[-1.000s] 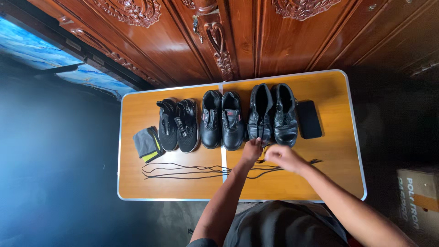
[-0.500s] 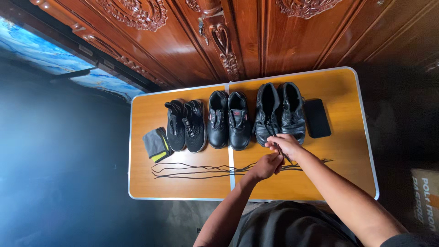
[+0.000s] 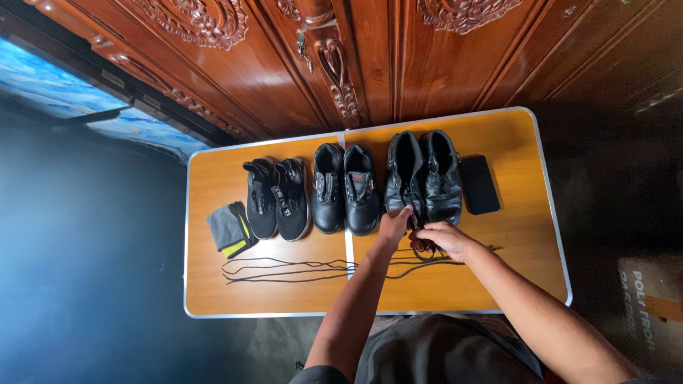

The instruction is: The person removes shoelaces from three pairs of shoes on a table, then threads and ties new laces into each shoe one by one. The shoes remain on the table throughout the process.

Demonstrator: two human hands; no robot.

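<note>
Three pairs of black shoes stand in a row on an orange folding table [image 3: 213, 192]: knit sneakers [image 3: 277, 198] at the left, lace-up shoes [image 3: 346, 188] in the middle, ankle boots [image 3: 423, 174] at the right. Long black laces [image 3: 292, 269] lie stretched along the table in front of them. My left hand [image 3: 393, 227] touches the toe of the left boot, fingers pinched on a lace end. My right hand [image 3: 440, 238] is just beside it, closed on the laces near the boot toes.
A black phone [image 3: 479, 185] lies right of the boots. A folded grey and yellow cloth [image 3: 231, 229] sits at the table's left. A carved wooden cabinet [image 3: 370, 64] stands behind the table. A cardboard box [image 3: 651, 306] is on the floor at right.
Both hands have moved up from the laces to the toes of the right-hand boots, carrying a lace end. The camera view has shifted slightly.
</note>
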